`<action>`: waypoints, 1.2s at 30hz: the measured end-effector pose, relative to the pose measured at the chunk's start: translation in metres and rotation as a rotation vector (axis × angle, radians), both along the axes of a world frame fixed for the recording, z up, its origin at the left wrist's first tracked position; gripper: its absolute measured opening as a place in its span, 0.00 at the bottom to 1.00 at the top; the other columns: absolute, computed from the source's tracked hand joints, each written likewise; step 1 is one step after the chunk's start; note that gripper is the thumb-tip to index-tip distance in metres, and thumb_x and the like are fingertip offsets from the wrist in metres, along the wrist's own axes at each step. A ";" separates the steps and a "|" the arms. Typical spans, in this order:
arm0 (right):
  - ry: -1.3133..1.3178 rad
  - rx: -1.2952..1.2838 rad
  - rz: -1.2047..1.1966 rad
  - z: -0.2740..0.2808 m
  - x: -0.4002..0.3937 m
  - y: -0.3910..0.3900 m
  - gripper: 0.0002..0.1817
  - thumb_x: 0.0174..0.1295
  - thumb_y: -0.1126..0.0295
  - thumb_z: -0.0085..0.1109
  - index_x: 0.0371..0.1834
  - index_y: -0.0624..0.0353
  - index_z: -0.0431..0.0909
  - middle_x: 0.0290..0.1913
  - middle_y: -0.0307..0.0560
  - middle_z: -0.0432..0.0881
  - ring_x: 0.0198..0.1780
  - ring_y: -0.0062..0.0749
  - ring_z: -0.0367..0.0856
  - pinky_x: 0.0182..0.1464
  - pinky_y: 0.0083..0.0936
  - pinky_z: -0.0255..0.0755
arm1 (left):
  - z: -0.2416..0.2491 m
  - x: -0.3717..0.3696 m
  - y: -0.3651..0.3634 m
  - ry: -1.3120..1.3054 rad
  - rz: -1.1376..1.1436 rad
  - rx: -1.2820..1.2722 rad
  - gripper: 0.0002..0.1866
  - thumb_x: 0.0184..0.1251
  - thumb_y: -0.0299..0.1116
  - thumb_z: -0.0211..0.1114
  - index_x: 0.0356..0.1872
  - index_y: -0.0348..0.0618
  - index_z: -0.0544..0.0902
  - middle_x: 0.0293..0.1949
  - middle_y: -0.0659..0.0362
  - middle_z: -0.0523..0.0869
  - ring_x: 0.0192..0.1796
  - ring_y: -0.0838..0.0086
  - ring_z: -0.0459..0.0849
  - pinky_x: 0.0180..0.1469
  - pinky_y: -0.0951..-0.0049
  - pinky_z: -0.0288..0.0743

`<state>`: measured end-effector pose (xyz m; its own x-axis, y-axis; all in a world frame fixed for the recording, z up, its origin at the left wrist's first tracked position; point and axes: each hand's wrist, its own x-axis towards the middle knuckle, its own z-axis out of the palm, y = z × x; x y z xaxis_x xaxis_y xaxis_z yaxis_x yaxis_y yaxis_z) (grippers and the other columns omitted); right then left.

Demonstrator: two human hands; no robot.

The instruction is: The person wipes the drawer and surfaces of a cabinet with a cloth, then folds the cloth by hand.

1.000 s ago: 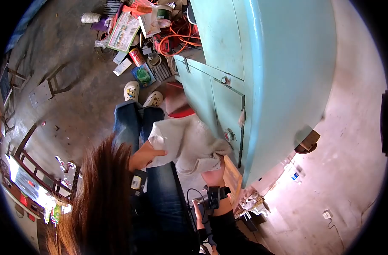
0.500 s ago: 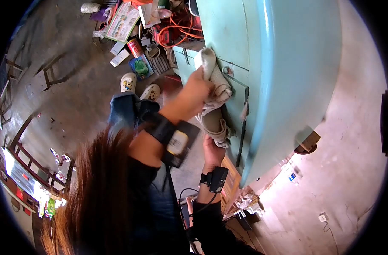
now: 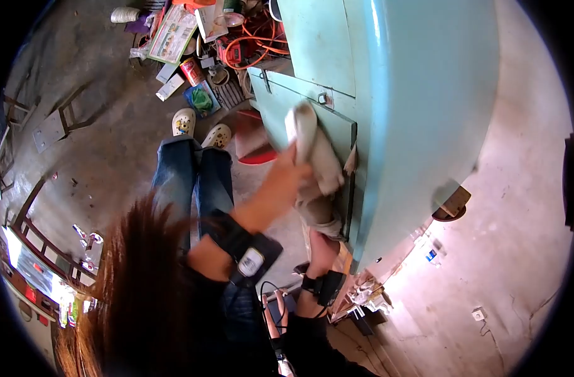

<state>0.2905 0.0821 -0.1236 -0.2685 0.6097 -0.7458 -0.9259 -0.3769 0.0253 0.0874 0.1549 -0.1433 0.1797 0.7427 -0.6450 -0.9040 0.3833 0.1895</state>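
Observation:
A pale, blurred cloth (image 3: 323,157) hangs in front of the turquoise cabinet (image 3: 331,113). My left hand (image 3: 292,174) is closed on its left side, smeared by motion. My right hand (image 3: 324,250) is at the cloth's lower end, its fingers hidden by the fabric. Below the pale part, a grey-brown fold of the cloth covers the space above my right wrist. Both wrists wear black straps with boxes.
A red round object (image 3: 257,157) stands beside my shoes (image 3: 216,136). Tools, boxes and an orange cable (image 3: 252,39) are heaped at the top. The cabinet's long edge runs down the right. A wooden chair (image 3: 29,217) is at left.
Both hands and the cloth have moved down in the view. More of my right hand has gone under the fabric. The view has shifted slightly, and the red object shows more.

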 end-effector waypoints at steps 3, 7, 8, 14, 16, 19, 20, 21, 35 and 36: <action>0.132 -0.112 -0.420 -0.020 -0.033 0.011 0.21 0.57 0.66 0.36 0.51 0.66 0.59 0.56 0.48 0.60 0.56 0.34 0.59 0.59 0.33 0.48 | -0.009 -0.029 0.027 -0.065 0.042 0.090 0.21 0.41 0.22 0.45 0.43 0.33 0.65 0.31 0.58 0.73 0.32 0.78 0.72 0.31 0.82 0.66; 0.012 -0.107 -0.437 -0.021 -0.048 0.022 0.21 0.57 0.66 0.37 0.52 0.66 0.59 0.56 0.47 0.59 0.57 0.34 0.56 0.59 0.34 0.47 | -0.017 -0.018 0.031 -0.028 0.031 0.071 0.15 0.46 0.25 0.45 0.39 0.36 0.67 0.28 0.58 0.74 0.26 0.78 0.72 0.25 0.83 0.66; 0.009 -0.104 -0.443 -0.018 -0.043 0.019 0.21 0.57 0.66 0.37 0.52 0.66 0.59 0.56 0.47 0.59 0.57 0.34 0.56 0.59 0.34 0.47 | -0.019 -0.012 0.029 0.000 -0.011 0.108 0.12 0.50 0.27 0.45 0.37 0.36 0.68 0.28 0.57 0.74 0.24 0.77 0.73 0.26 0.81 0.67; -0.106 -0.245 -0.449 0.011 0.010 -0.017 0.20 0.57 0.67 0.37 0.51 0.66 0.59 0.55 0.48 0.60 0.57 0.35 0.56 0.59 0.34 0.46 | 0.013 0.038 -0.012 -0.126 -0.094 -0.222 0.09 0.52 0.29 0.45 0.32 0.36 0.70 0.26 0.58 0.74 0.25 0.77 0.74 0.25 0.82 0.67; -0.209 -0.243 -0.381 0.029 -0.006 -0.002 0.20 0.57 0.67 0.37 0.51 0.66 0.59 0.55 0.48 0.60 0.57 0.35 0.56 0.59 0.34 0.46 | 0.011 0.040 -0.019 -0.154 -0.107 -0.204 0.11 0.51 0.26 0.44 0.36 0.35 0.69 0.29 0.57 0.74 0.29 0.75 0.74 0.30 0.81 0.68; -0.204 -0.252 -0.342 0.024 -0.014 0.007 0.20 0.56 0.68 0.37 0.51 0.66 0.59 0.55 0.48 0.60 0.57 0.35 0.57 0.59 0.33 0.47 | -0.015 0.037 -0.026 0.185 -0.196 0.022 0.13 0.49 0.23 0.42 0.38 0.33 0.68 0.31 0.55 0.75 0.33 0.73 0.75 0.36 0.80 0.69; -0.096 -0.260 -0.367 0.016 -0.017 0.008 0.20 0.56 0.68 0.38 0.51 0.66 0.59 0.55 0.48 0.60 0.56 0.34 0.57 0.58 0.33 0.48 | -0.026 0.032 -0.022 0.551 -0.260 0.236 0.12 0.49 0.22 0.42 0.36 0.33 0.69 0.31 0.55 0.75 0.33 0.74 0.75 0.37 0.80 0.69; -0.001 -0.198 -0.389 0.006 -0.026 0.009 0.20 0.55 0.68 0.38 0.51 0.66 0.60 0.55 0.48 0.61 0.56 0.34 0.58 0.58 0.32 0.49 | -0.022 0.014 -0.006 0.559 -0.256 0.241 0.12 0.49 0.22 0.42 0.36 0.33 0.69 0.31 0.55 0.75 0.33 0.74 0.75 0.37 0.80 0.69; -0.481 -0.129 -0.017 0.018 -0.004 -0.005 0.19 0.57 0.69 0.35 0.52 0.65 0.58 0.56 0.46 0.59 0.57 0.34 0.56 0.57 0.34 0.50 | -0.004 0.057 -0.033 -0.101 -0.090 -0.026 0.14 0.59 0.40 0.41 0.31 0.42 0.72 0.10 0.68 0.59 0.14 0.84 0.61 0.16 0.87 0.53; -0.481 -0.206 -0.081 0.032 -0.022 0.004 0.19 0.57 0.69 0.35 0.51 0.64 0.59 0.56 0.46 0.59 0.57 0.34 0.56 0.57 0.33 0.51 | -0.003 0.062 -0.039 -0.243 -0.057 -0.096 0.13 0.57 0.40 0.45 0.38 0.43 0.68 0.16 0.67 0.63 0.18 0.85 0.62 0.17 0.86 0.54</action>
